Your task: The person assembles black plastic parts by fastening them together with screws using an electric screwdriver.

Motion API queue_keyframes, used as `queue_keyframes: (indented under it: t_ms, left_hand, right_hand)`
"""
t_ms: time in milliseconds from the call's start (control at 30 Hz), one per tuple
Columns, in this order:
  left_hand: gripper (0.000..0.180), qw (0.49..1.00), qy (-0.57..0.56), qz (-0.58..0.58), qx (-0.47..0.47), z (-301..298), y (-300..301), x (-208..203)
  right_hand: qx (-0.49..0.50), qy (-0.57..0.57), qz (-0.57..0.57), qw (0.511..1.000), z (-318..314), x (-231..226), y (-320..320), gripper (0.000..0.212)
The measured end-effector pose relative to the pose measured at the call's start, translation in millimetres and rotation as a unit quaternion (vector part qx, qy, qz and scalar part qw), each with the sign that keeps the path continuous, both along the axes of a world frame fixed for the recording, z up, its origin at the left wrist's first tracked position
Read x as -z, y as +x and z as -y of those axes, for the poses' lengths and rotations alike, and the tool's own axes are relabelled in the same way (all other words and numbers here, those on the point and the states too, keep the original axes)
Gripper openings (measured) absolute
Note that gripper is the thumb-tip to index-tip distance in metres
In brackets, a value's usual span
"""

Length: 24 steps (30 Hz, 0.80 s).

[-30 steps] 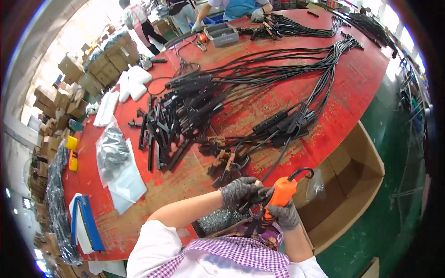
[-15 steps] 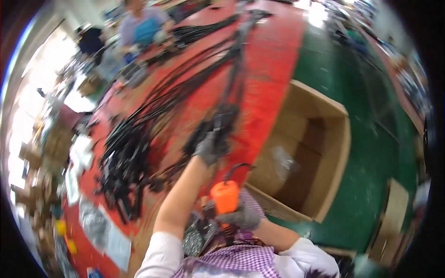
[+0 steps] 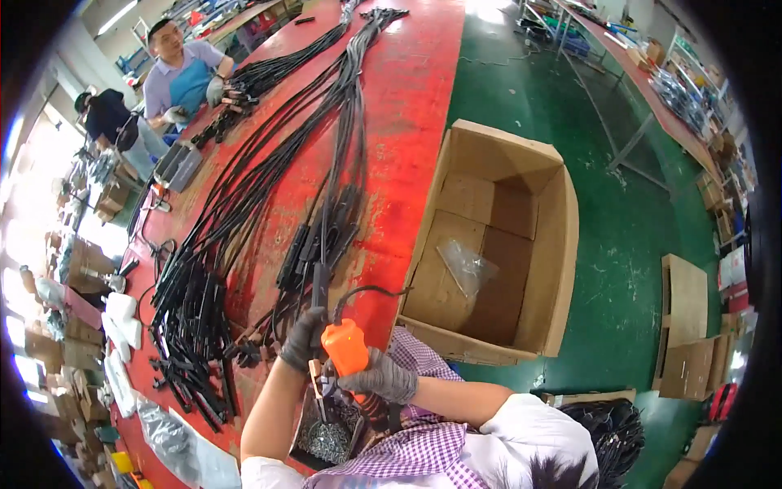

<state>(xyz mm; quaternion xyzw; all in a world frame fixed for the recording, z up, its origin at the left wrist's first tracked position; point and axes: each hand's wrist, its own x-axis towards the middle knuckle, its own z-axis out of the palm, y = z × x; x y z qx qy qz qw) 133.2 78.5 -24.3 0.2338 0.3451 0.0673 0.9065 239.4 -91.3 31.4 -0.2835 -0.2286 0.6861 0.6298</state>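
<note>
Both hands wear grey gloves. My left hand (image 3: pixel 303 341) is closed around the end of a black cable (image 3: pixel 321 281), in front of my apron. Just to its right, my right hand (image 3: pixel 381 379) grips an orange electric screwdriver (image 3: pixel 345 345), whose black cord arcs up over the table edge. The tool's lower end is partly hidden by the hand. Below my left hand, a copper-coloured piece (image 3: pixel 315 376) with a silvery tip points down over a tray of small metal screws (image 3: pixel 323 441). Several black cable ends (image 3: pixel 314 248) lie just beyond my left hand.
Long bundles of black cables (image 3: pixel 269 155) run along the red table (image 3: pixel 407 122), their connector ends (image 3: pixel 191 318) heaped at left. A cardboard box (image 3: pixel 562 269) holding a plastic bag (image 3: pixel 468 267) stands against the right edge. Across the table, a person (image 3: pixel 183 77) handles cables beside a grey bin (image 3: pixel 178 167).
My left hand has drawn back from the cable ends on the table to beside the screwdriver, bringing a cable end with it. The view has turned and become sharper.
</note>
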Motion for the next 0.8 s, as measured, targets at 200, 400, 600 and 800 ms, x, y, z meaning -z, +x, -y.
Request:
queue_keyframes:
  t_ms: [200,400,600,800]
  left_hand:
    - [0.023,0.989,-0.008,0.013,-0.148,37.4,-42.1,-53.4]
    - [0.025,0.991,0.116,-0.039,-0.059,42.2,-62.0,-8.7]
    - [0.031,0.985,-0.054,0.049,-0.159,82.7,-99.5,-47.3]
    - [0.043,0.936,-0.125,0.248,-0.216,66.3,-131.4,-31.0]
  right_hand:
    - [-0.035,-0.069,0.002,0.997,-8.1,-2.3,-11.5,0.028]
    - [-0.003,-0.069,-0.009,0.998,-9.7,-10.8,-25.7,0.031]
    - [-0.002,-0.112,-0.097,0.989,-12.6,-1.6,-47.0,0.032]
    - [0.081,-0.128,-0.023,0.988,-27.1,7.2,-45.2,0.032]
